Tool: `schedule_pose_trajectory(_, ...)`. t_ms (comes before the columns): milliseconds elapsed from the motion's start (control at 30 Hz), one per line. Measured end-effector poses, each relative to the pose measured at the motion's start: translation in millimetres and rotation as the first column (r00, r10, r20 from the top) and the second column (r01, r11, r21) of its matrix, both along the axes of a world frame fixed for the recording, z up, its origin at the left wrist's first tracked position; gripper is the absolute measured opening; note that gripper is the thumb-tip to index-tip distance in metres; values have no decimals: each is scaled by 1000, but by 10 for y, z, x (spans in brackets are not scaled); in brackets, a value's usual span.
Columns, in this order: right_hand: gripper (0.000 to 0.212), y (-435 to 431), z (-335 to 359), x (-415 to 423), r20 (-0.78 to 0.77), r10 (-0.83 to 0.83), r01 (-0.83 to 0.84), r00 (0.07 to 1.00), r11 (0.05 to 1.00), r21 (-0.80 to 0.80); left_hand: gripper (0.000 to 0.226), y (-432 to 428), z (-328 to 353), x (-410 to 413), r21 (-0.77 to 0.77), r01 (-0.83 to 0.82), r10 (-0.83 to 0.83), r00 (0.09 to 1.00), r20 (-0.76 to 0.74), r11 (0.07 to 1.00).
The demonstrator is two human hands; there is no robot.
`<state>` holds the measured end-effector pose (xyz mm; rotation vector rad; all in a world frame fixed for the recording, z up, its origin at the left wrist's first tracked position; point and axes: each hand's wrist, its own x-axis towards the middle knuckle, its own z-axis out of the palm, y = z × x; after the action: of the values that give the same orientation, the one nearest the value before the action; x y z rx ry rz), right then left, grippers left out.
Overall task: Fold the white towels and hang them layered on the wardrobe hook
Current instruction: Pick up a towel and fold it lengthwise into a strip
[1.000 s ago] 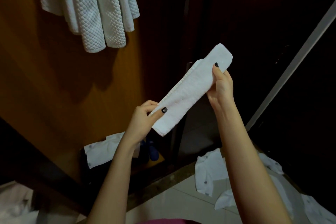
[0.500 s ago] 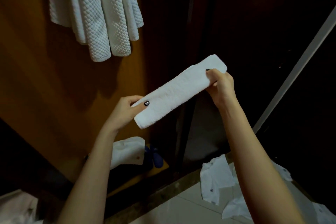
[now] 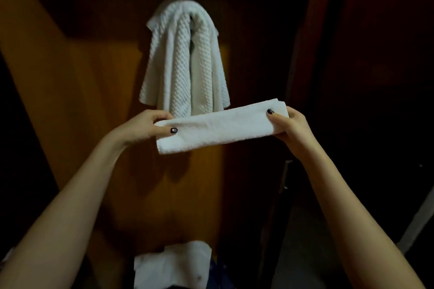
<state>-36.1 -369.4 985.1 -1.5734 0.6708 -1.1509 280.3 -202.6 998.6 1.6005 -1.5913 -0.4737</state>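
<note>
A white towel folded into a long narrow strip (image 3: 220, 125) is stretched almost level between my hands. My left hand (image 3: 145, 126) pinches its left end, thumb on top. My right hand (image 3: 287, 124) grips its right end. Just above and behind the strip, a textured white towel (image 3: 185, 63) hangs draped over a hook on the brown wardrobe panel (image 3: 105, 101); the hook itself is hidden under the cloth.
A crumpled white garment (image 3: 173, 263) lies low down below the hanging towel. Dark wardrobe panels stand to the right (image 3: 352, 77), and a pale bar (image 3: 420, 216) crosses the lower right corner.
The view has tilted up and the hanging towel is now centred. Both hands have raised the folded strip and turned it from slanted to nearly level, just under the hanging towel.
</note>
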Motion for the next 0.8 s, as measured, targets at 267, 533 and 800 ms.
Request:
schedule_pose_trajectory(267, 11, -463, 1096, 647, 51, 102, -89, 993, 972, -216, 18, -142, 1113, 483, -374, -132, 101, 990, -102, 918)
schedule_pose_trajectory(533, 48, -1086, 1961, 1341, 228, 323, -238, 919, 912, -333, 33, -505, 1821, 1106, -571, -109, -112, 934, -339, 814)
schedule_pose_trajectory(800, 33, -1916, 2458, 2008, 232, 442, -380, 866, 885, -269, 25, -1196, 2325, 1631, -564, -183, -36, 934, -355, 805)
